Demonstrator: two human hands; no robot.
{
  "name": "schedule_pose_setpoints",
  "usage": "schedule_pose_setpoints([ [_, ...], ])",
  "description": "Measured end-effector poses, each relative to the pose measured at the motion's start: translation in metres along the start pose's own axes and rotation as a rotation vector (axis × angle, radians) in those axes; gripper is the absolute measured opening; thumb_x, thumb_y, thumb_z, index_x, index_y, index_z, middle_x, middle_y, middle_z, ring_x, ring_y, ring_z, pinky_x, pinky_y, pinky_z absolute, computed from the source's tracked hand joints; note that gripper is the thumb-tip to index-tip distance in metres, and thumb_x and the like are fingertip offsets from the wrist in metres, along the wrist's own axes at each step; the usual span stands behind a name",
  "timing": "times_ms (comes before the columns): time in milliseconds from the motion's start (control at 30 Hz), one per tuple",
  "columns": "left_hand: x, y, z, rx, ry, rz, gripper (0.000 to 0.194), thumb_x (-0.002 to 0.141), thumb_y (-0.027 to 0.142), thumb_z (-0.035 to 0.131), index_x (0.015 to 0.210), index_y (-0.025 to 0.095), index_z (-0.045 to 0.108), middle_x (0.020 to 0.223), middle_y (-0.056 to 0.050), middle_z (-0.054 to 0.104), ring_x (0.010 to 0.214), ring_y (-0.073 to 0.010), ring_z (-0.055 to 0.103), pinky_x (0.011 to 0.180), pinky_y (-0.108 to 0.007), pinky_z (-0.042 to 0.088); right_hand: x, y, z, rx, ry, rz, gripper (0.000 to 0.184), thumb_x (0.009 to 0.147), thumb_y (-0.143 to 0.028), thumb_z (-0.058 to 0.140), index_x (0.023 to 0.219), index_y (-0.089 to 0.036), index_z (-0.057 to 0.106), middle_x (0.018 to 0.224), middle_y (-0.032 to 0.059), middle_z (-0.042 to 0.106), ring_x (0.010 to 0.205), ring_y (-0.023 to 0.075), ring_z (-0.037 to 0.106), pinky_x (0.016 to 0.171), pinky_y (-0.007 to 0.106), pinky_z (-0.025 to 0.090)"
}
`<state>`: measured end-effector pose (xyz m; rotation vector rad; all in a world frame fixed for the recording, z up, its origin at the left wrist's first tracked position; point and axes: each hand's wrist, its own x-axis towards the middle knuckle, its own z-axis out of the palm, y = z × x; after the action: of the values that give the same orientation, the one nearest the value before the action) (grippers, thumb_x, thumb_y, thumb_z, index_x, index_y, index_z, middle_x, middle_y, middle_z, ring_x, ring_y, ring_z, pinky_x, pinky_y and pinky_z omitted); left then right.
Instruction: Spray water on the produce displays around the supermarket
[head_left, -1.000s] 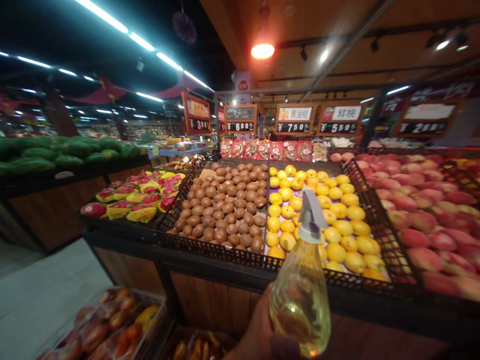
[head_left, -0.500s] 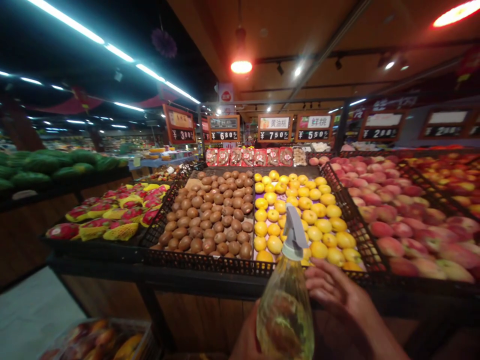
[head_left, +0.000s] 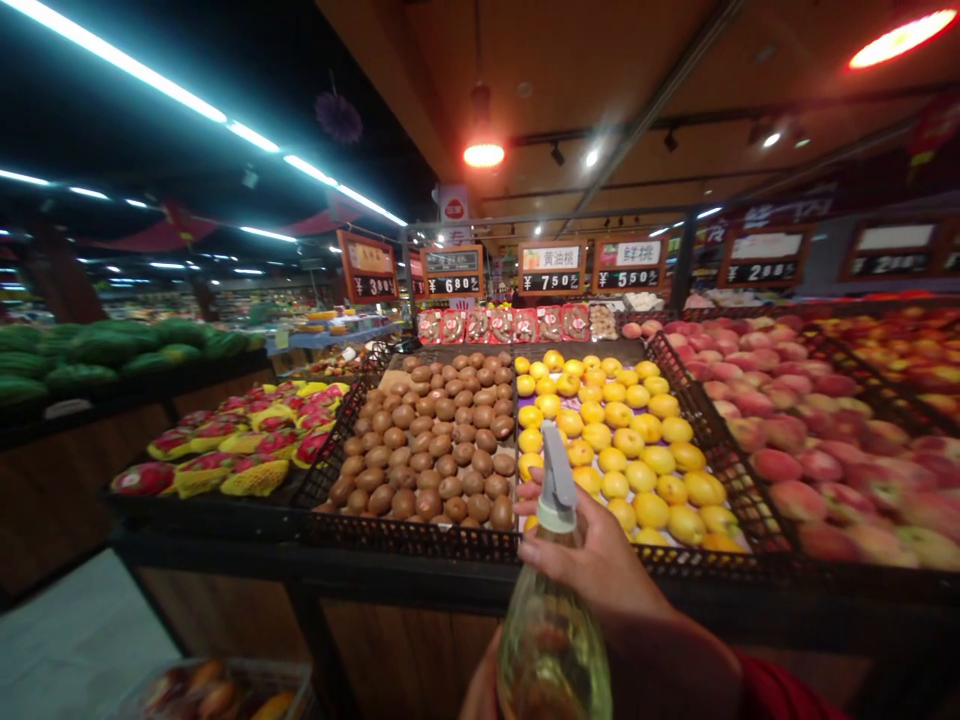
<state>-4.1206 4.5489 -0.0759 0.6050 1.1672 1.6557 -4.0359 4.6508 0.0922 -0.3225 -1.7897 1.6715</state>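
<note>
A clear plastic spray bottle (head_left: 550, 645) of yellowish liquid with a grey trigger head (head_left: 556, 478) stands upright at the bottom middle. My left hand (head_left: 480, 695) grips its lower body, mostly cut off by the frame's edge. My right hand (head_left: 592, 555), in a red sleeve, is closed around the bottle's neck under the trigger head. Those fingers are just in front of a heap of yellow round fruit (head_left: 622, 450) in a black wire basket (head_left: 405, 535). Brown kiwifruit (head_left: 427, 440) fill the section to the left.
Pink-red peaches (head_left: 795, 430) fill the bin on the right, and netted dragon fruit (head_left: 247, 450) lie on the left. Watermelons (head_left: 97, 350) are stacked far left. Red-labelled packs (head_left: 499, 325) and price signs (head_left: 551, 268) stand behind. A wrapped fruit tray (head_left: 217, 690) sits at lower left.
My right hand has come in from the right and closed around the bottle's neck. The bottle has shifted left in the picture, and the view has swung slightly.
</note>
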Motion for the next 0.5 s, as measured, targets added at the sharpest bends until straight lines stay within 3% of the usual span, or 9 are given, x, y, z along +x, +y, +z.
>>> schedule_pose_setpoints([
  [167, -0.001, 0.010, -0.002, -0.090, -0.066, 0.006, 0.053, 0.087, 0.062, 0.056, 0.109, 0.015, 0.068, 0.105, -0.008, 0.077, 0.099, -0.0227, 0.071, 0.097, -0.048, 0.053, 0.003, -0.005, 0.011, -0.024, -0.001, -0.016, 0.053, 0.060, -0.031, 0.084, 0.106, -0.017, 0.063, 0.098, 0.0062, 0.070, 0.086, 0.0232, 0.067, 0.078, 0.036, 0.054],
  [400, -0.006, 0.023, -0.005, -0.094, -0.080, 0.078, 0.077, 0.051, 0.074, 0.078, 0.100, 0.015, 0.075, 0.100, -0.014, 0.078, 0.105, -0.0382, 0.070, 0.097, -0.053, 0.050, 0.007, -0.008, 0.020, 0.113, -0.081, -0.059, 0.051, 0.065, -0.023, 0.085, 0.110, -0.020, 0.062, 0.098, 0.0029, 0.073, 0.088, 0.0205, 0.070, 0.081, 0.033, 0.055],
  [500, -0.018, 0.027, -0.008, -0.045, -0.134, 0.163, 0.086, 0.043, 0.068, 0.086, 0.111, 0.017, 0.073, 0.109, -0.016, 0.076, 0.107, -0.0398, 0.068, 0.096, -0.052, 0.052, 0.009, -0.008, 0.023, 0.108, -0.081, -0.075, 0.048, 0.066, -0.021, 0.084, 0.109, -0.019, 0.063, 0.097, 0.0028, 0.074, 0.086, 0.0198, 0.069, 0.082, 0.033, 0.055],
])
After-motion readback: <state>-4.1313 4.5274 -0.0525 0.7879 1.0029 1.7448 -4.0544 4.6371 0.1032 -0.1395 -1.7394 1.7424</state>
